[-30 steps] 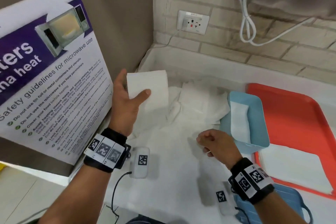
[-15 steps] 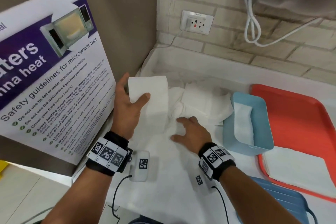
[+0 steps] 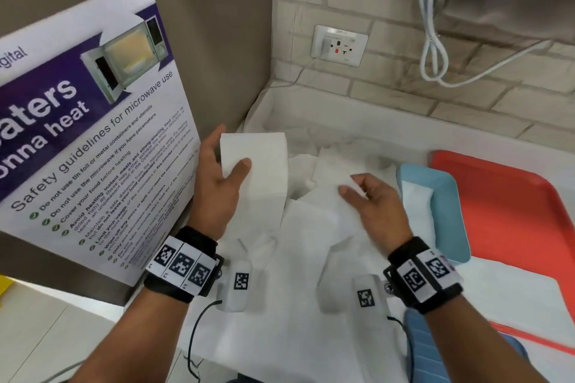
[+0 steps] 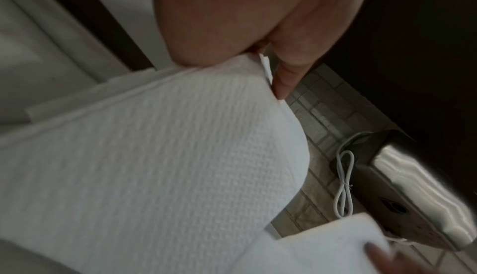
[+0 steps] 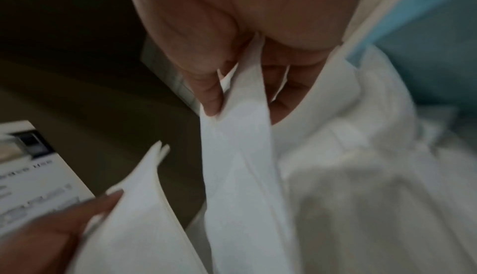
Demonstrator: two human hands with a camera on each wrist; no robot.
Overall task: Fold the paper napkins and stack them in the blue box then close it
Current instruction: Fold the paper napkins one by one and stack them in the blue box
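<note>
My left hand (image 3: 222, 171) holds a folded white napkin (image 3: 258, 162) upright above the counter, thumb across its front; the left wrist view shows its textured face (image 4: 160, 156). My right hand (image 3: 364, 196) pinches the edge of a second white napkin (image 3: 323, 205) and has it raised off the loose napkin pile (image 3: 329, 162); the right wrist view shows the sheet (image 5: 237, 135) between thumb and fingers. The light blue box (image 3: 448, 196) stands open just right of that hand, with a folded napkin (image 3: 417, 205) lying inside.
An orange tray (image 3: 510, 196) lies right of the box, with a white sheet on its near end. The blue lid (image 3: 435, 351) sits at the near right under my forearm. A microwave safety poster (image 3: 77, 134) stands at the left. A socket and white cable hang on the brick wall.
My right hand went from a loose fist near the counter's front to the napkin pile, then took hold of a napkin and lifted it. The left hand kept its napkin, nearly still.
</note>
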